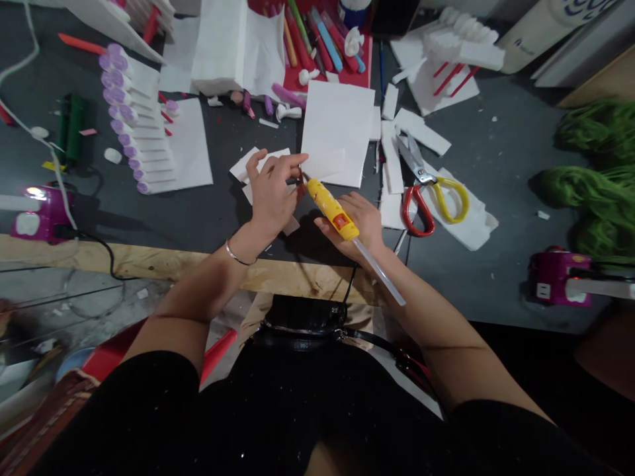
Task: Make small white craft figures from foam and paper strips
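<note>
My right hand (364, 221) is wrapped round a yellow hot glue gun (325, 201), with a long clear glue stick (380, 272) poking out of its rear. Its nozzle points up and left to the fingertips of my left hand (272, 192). There, thumb and forefinger pinch a thin dark-red stick (300, 176), partly hidden by the fingers. The nozzle is at or very near this stick; contact is unclear. Just beyond lies a white square board (338, 129). White scraps (244, 165) lie under and beside my left hand.
Scissors (424, 177) with one red and one yellow handle lie on white offcuts at right. A white model with purple-tipped rolls (149, 142) stands at left. Markers (322, 39) lie at the back. Purple power blocks (560, 277) and green yarn (595, 192) flank the workspace. A wooden edge (282, 276) runs along the front.
</note>
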Demonstrator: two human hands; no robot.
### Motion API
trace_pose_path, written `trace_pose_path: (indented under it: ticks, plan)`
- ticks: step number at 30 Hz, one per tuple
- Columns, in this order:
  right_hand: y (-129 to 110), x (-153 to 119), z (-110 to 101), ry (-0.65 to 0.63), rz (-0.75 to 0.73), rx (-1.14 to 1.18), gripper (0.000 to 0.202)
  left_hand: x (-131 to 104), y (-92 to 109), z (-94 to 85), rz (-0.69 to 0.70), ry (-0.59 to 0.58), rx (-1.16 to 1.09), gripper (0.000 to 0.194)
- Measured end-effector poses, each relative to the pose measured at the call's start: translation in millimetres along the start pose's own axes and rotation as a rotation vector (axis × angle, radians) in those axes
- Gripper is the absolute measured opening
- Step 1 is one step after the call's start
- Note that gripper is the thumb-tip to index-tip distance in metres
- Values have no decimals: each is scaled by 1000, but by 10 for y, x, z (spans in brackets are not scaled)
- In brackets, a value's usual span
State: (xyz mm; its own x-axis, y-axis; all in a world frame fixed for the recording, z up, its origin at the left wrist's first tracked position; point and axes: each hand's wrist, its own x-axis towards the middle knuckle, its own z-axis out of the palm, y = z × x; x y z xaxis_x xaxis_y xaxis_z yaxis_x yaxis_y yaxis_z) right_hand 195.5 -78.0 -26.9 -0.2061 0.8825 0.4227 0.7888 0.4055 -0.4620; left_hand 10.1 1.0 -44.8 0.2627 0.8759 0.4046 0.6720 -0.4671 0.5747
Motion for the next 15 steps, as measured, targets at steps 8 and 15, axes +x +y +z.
trace_pose_path:
  ticks: [8,15]
  plan:
    - [1,5,-27,-57,50,7,46,-1,3,-16,9,-7,5,55]
    - [2,12,-46,-57,76,42,46,7,79,-74,-59,-38,-2,47]
